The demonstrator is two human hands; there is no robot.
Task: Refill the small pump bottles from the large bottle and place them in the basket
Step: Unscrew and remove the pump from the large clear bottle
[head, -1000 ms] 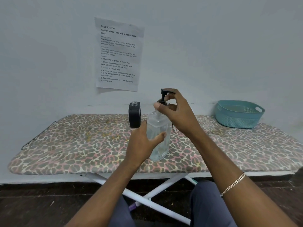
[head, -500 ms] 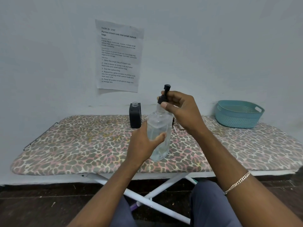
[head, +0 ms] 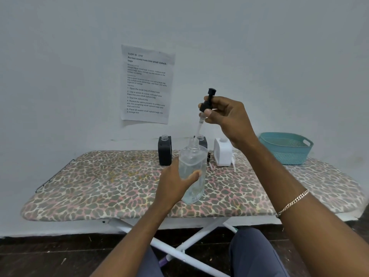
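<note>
My left hand (head: 175, 184) grips the large clear bottle (head: 192, 168), which stands upright on the ironing board (head: 99, 188). My right hand (head: 225, 114) pinches the black pump head (head: 207, 100) and holds it above the bottle's neck, the clear dip tube still reaching down into the opening. Behind the bottle stand a small black bottle (head: 165, 150) with its neck uncapped, a second black bottle (head: 202, 141) mostly hidden, and a small white bottle (head: 222, 154). The teal basket (head: 285, 148) sits at the board's far right and looks empty.
A printed sheet (head: 146, 84) is taped to the wall behind the board. Small pump parts (head: 232, 159) lie beside the white bottle. White crossed legs (head: 179, 250) stand under the board, near my knees. A wire rack (head: 54, 174) hangs off the board's left end.
My right hand has lifted the black pump head up off the large bottle's neck, drawing the dip tube partly out. The left hand keeps its hold on the bottle.
</note>
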